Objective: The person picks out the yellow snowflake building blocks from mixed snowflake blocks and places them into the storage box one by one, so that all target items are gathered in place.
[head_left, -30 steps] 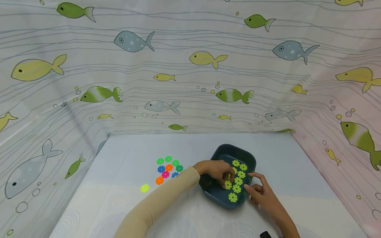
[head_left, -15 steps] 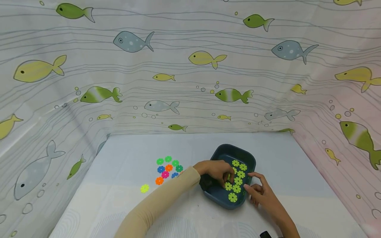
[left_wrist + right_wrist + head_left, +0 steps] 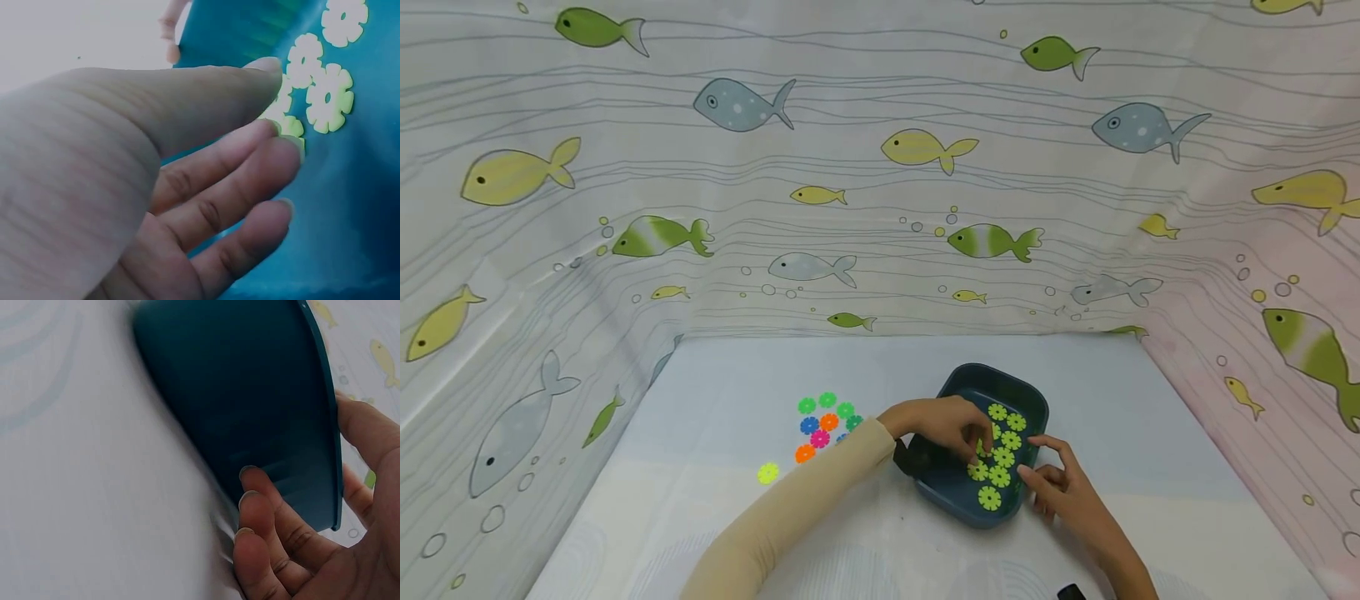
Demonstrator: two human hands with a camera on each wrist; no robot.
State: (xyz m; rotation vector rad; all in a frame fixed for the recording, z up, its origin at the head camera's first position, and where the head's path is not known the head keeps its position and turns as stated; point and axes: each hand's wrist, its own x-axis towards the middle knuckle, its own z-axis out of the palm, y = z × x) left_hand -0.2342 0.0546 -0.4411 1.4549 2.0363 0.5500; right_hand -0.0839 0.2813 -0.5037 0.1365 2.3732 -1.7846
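Note:
In the head view, my left hand (image 3: 951,425) reaches into a dark blue plastic tray (image 3: 951,500). Several yellow-green notched flower discs (image 3: 989,498) lie on its floor. The left wrist view has the thumb and fingertips closed in on one such disc (image 3: 292,127), which they partly cover. More flower discs (image 3: 329,99) lie just beyond the fingertips. At the tray's right side, my right hand (image 3: 1060,487) holds the rim, its thumb over the edge. In the right wrist view, its other fingers (image 3: 257,512) curl against the outer wall of the tray (image 3: 244,394).
On the table left of the tray lies a loose group of green, blue, orange and pink flower discs (image 3: 820,438). A lone yellow disc (image 3: 768,473) sits nearer the front. Fish-printed sheeting (image 3: 880,250) encloses the white tabletop (image 3: 737,367) at the back and sides.
My left hand has shifted slightly within the tray, its fingertips lifting a little off the lower discs. The right hand stays at the rim. The head view has swung slightly left.

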